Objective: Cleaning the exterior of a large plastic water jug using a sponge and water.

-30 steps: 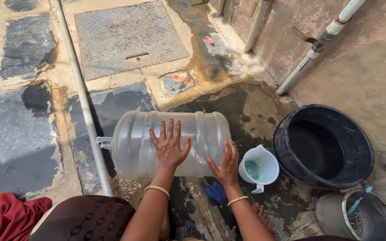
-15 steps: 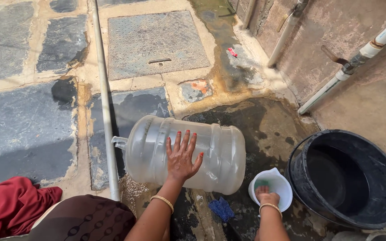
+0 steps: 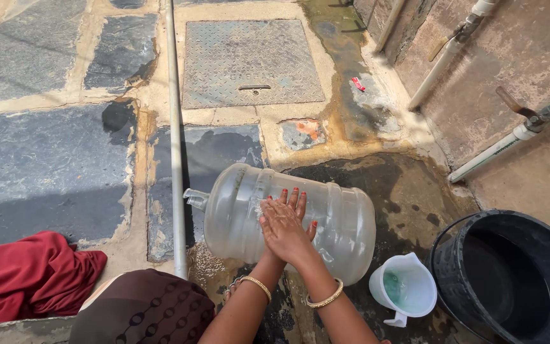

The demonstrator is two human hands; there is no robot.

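Wet stone paving, water jug lying on its side under both hands.
Beyond the hands, the clear water jug (image 3: 288, 220) rests with neck leftward; right hand (image 3: 286, 230) lies flat over left hand (image 3: 288, 207), fingers spread, pressing. Even pressure would steady it. Black bucket (image 3: 510, 277) far right, white measuring jug (image 3: 403, 290) nearer. No labels visible.

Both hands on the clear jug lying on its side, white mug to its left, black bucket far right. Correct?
Not quite. The head view shows the white mug to the right of the clear jug, between it and the black bucket. The rest holds: left hand and right hand rest on the jug, which lies on its side.
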